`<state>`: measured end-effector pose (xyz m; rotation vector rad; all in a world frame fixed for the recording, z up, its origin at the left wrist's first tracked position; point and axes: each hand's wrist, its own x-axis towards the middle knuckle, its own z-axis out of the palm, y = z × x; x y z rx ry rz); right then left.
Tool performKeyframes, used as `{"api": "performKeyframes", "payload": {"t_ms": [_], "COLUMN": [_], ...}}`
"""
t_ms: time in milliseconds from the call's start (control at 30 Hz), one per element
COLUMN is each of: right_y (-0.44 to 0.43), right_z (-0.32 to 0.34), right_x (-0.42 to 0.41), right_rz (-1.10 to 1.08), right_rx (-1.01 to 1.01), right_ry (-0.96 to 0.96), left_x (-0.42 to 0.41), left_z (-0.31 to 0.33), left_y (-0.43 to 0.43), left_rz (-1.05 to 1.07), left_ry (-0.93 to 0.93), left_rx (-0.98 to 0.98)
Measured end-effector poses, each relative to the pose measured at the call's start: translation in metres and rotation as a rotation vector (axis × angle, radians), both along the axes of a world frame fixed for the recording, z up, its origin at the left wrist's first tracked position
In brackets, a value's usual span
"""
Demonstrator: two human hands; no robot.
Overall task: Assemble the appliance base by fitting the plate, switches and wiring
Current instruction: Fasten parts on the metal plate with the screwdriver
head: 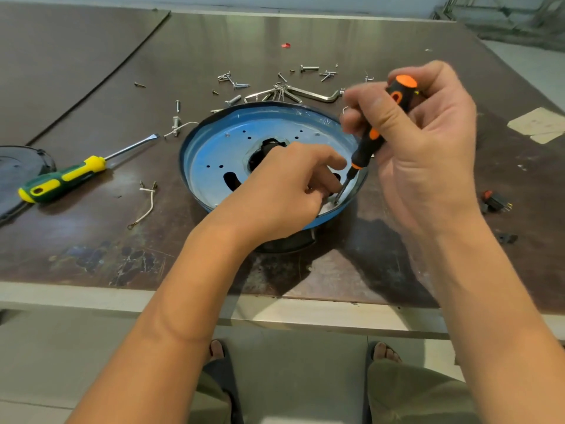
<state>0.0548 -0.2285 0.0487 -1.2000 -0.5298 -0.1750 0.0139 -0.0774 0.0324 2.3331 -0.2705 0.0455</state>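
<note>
Blue round base (195, 148) sits mid-table (305, 270); inside it lies a pale plate (214, 160) with small holes, dark slots and a black hub (266, 148) at centre. Right hand (422, 142) wraps the orange-black screwdriver (371, 139), tip down at the plate's near-right edge. Left hand (284, 185) reaches into the base, fingers curled beside the tip; whether they pinch anything is hidden.

The scene is viewed from a single head-worn wide-angle camera, directed forward and downward, close above the table (305, 32).
</note>
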Motion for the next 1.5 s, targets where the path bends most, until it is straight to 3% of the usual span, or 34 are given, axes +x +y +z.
{"api": "performKeyframes", "payload": {"t_ms": [200,400,633,733,967,1100,1300,1400,1500], "right_y": [0.002,0.006,-0.001,-0.012,-0.019,-0.007,0.006,0.015,0.017], "right_z": [0.002,0.000,0.007,0.023,0.090,0.100,0.119,0.116,0.112], "right_x": [-0.001,-0.002,-0.006,-0.005,0.020,0.027,0.023,0.031,0.035], "right_rz": [0.186,-0.008,0.215,0.125,-0.094,-0.113,0.314,0.223,0.033], "right_rx": [0.031,-0.051,-0.122,-0.357,-1.399,-1.777,-1.970,-1.908,-1.960], "right_ry": [0.070,-0.027,0.054,-0.038,-0.468,-0.550,-0.614,-0.755,-0.777], "left_x": [0.002,0.004,0.007,0.009,0.005,0.001,0.000,-0.001,-0.001], "left_z": [0.001,0.002,0.001,0.001,0.002,0.008,0.010,0.010,0.011], "left_y": [0.001,-0.004,-0.002,0.000,-0.001,-0.004,-0.005,-0.006,-0.007], "left_rz": [-0.031,-0.012,-0.004,-0.010,0.001,0.036,0.067,0.056,0.055], "left_ry": [-0.031,-0.060,-0.101,-0.057,-0.033,0.050,0.082,0.065,0.060], "left_rx": [0.000,0.058,0.164,0.168,0.166,0.185,0.242,0.250,0.272]}}
